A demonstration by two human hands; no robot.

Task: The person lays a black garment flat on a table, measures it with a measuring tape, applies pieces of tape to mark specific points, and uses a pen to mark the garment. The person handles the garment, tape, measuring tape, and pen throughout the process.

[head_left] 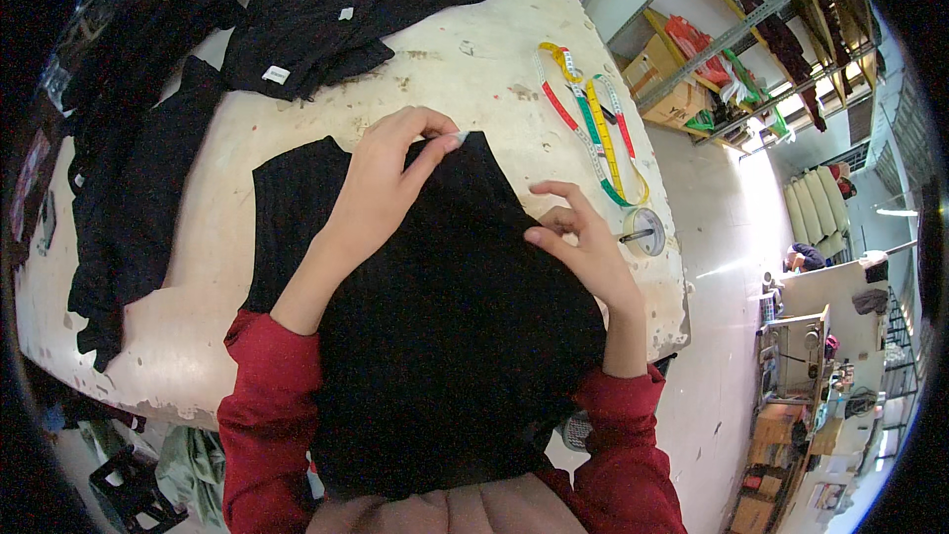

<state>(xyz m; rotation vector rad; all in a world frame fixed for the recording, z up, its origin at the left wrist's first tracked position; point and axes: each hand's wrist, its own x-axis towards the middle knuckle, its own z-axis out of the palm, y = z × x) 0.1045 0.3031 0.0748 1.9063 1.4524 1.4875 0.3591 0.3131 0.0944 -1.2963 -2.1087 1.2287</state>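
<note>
Strong white light flared on the smooth pale floor [707, 267] beyond my bare right hand [583, 237], washing part of it out. Below my bare left hand [381, 178], the black fabric garment [445, 336] swallowed detail under speckled grain. Fisheye distortion bowed the worn cream tabletop [484, 49] around both hands; darkness ringed everything.
</note>
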